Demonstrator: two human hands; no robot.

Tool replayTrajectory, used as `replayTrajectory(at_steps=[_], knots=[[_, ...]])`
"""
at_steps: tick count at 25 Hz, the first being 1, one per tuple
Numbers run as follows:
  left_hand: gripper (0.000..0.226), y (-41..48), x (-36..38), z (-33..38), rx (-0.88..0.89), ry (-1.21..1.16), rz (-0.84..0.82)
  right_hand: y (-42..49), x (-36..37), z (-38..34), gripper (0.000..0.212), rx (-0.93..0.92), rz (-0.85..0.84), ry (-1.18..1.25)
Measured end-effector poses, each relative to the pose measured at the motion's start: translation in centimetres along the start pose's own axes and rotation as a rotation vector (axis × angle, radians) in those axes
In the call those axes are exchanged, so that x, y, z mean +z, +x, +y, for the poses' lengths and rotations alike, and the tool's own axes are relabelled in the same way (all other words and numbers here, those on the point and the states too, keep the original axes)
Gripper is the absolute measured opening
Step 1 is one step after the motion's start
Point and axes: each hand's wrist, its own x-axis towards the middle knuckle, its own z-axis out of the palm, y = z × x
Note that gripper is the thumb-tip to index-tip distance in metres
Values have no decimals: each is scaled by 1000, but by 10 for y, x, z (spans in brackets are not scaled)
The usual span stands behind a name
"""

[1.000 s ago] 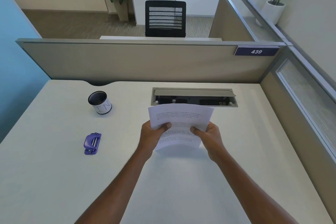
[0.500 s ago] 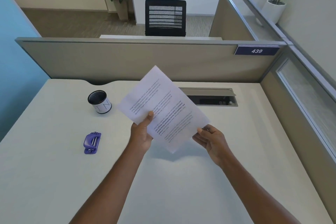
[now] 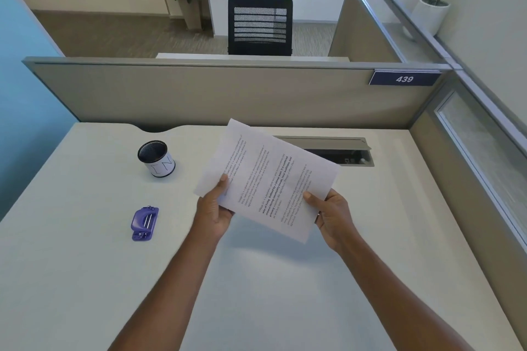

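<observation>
I hold a printed sheet of paper (image 3: 268, 179) with both hands, in the air above the desk (image 3: 85, 279), and it does not touch the desk. My left grip (image 3: 214, 214) is closed on the sheet near its left corner, with the thumb on the printed side and the other fingers behind it. My right grip (image 3: 333, 219) pinches the right edge in the same way, thumb on top. The sheet is turned diagonally, so its lines of text run slanted, and it covers a part of the grey cable hatch (image 3: 350, 143) in the desk. To the left, well apart from the sheet, stands a black mesh pen cup (image 3: 156, 159) with a white band. Nearer to me lies a purple hole punch (image 3: 144, 223).
</observation>
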Motion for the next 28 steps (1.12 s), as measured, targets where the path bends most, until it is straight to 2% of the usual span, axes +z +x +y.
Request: replayTrajectory(at_steps=[2, 4, 5, 7, 9, 12, 15, 19, 23, 28], knots=[[32, 8, -10, 18, 35, 90, 7, 3, -10, -8, 25, -16, 10, -31], [18, 13, -17, 34, 55, 326, -24, 5, -19, -16, 25, -40, 7, -65], [18, 15, -20, 40, 56, 466, -57, 6, -22, -19, 25, -55, -2, -88], [37, 15, -20, 46, 41, 695, -158, 7, -25, -23, 25, -85, -12, -154], [50, 13, -17, 45, 28, 804, -248, 8, -26, -24, 23, -107, -14, -236], [43, 10, -14, 31, 106, 800, -242, 6, -25, -19, 28, -133, -12, -337], [32, 7, -16, 12, 199, 757, -181, 3, -29, -12, 28, -157, 12, -333], [22, 6, -27, -7, 213, 788, -159, 2, -35, 2, 29, -153, 18, -325], [28, 5, -30, -16, 199, 765, -130, 3, -34, 10, 33, -100, 44, -336], [28, 6, -30, -13, 210, 749, -107, 6, -34, 8, 32, -125, 48, -381]])
